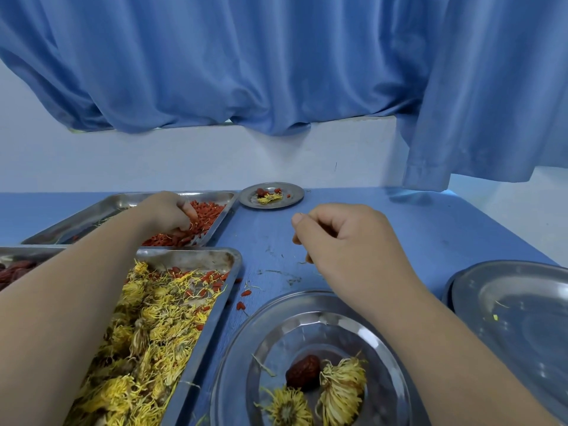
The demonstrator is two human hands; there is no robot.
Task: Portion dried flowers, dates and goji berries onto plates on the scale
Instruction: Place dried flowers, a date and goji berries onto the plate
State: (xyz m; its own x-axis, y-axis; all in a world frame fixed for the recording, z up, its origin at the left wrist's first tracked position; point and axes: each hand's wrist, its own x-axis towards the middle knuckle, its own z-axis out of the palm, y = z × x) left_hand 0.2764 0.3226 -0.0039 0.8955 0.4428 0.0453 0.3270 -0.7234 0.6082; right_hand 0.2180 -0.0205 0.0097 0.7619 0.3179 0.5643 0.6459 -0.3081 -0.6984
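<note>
Steel trays, 3, fill the blue surface (430,229) at left; left hand (167,215) reaches over the near tray (199,256) of dried flowers (147,321), fingers curled round goji berries (209,212) in the far tray (129,199); dates (15,270) lie in the 3rd tray (30,250). Right hand (347,241) hovers clenched, contents can't tell; near plate (276,315) holds 1 date (302,376), 2 flowers (341,385); far plate (292,195) w/ 1 mixed portion; bare plate (522,302) at right.

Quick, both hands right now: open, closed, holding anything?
Left hand: fingers curled into the goji berries in the far tray, gripping some.
Right hand: fingers curled above the table; contents cannot be told.
</note>
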